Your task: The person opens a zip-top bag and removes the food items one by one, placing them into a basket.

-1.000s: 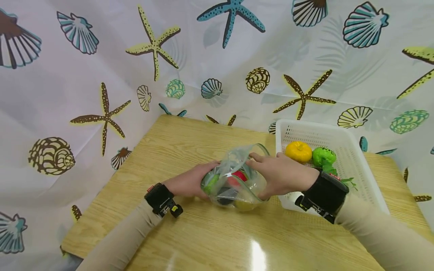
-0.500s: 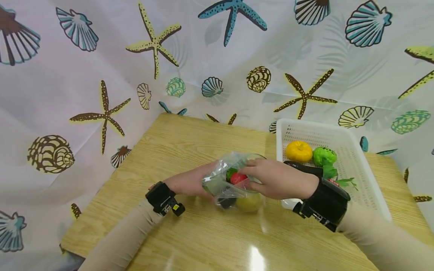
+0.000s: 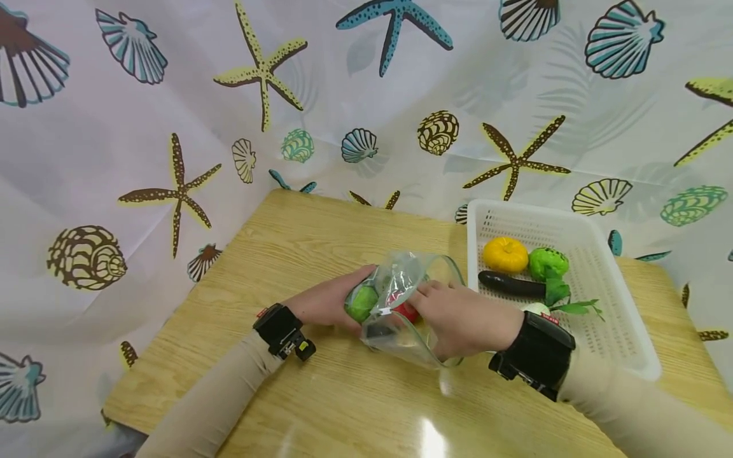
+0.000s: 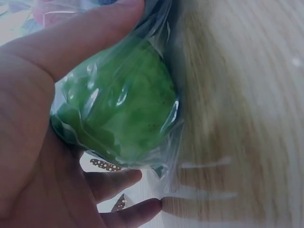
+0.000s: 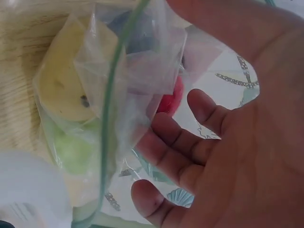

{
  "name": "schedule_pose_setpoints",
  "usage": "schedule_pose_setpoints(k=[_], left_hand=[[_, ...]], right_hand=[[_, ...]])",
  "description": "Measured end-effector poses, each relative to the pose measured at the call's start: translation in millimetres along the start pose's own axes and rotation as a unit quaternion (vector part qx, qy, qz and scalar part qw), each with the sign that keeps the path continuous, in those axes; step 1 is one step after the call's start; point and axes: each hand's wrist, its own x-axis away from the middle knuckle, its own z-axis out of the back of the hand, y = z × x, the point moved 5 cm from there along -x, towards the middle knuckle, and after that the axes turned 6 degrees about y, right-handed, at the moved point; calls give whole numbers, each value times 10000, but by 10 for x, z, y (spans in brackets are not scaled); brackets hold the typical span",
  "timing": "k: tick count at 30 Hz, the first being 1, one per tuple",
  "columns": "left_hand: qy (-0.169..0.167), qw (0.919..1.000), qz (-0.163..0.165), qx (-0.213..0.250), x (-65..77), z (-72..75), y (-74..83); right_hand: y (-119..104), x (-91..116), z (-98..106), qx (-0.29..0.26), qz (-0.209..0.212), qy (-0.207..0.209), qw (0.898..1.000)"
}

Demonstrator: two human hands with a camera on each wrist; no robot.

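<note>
A clear plastic zip bag (image 3: 401, 340) lies on the table with its mouth facing right. Through the film I see a round green vegetable (image 3: 362, 303), a red item (image 3: 408, 312) and something dark. My left hand (image 3: 329, 300) grips the bag's closed end, thumb and fingers around the green vegetable (image 4: 123, 99) through the plastic. At the mouth, my right hand (image 3: 472, 318) reaches in with loosely bent fingers near the red item (image 5: 171, 97); nothing is plainly pinched. A yellow item (image 5: 69, 71) shows through the bag in the right wrist view.
Right of the bag stands a white perforated basket (image 3: 618, 312). It holds a yellow pumpkin (image 3: 505, 255), a green pepper (image 3: 548, 263), an eggplant (image 3: 511, 284) and a white vegetable (image 3: 537, 309) with green leaves. A patterned curtain (image 3: 366, 102) hangs behind the wooden table (image 3: 321, 229).
My right hand has gone from the bag's rim, across the red item, to inside the mouth, which now stands wide. The left hand keeps its hold. The eggplant has come into view.
</note>
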Motion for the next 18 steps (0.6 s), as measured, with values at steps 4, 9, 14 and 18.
schedule_pose_setpoints(k=[4,9,14,18], left_hand=[[31,9999,43,-140,-19,-30,-106],[-6,9986,379,-361,-25,-47,-252],[-57,9975,525,-465,-23,-46,-287],[-62,9976,521,-443,-30,-45,-280]], right_hand=[[-10,-17,-25,-401,117,-98,9991],[19,-59,44,-1288,668,471,9883],[19,-124,48,-1082,917,826,9864],[10,-185,-2,-459,924,913,9905]])
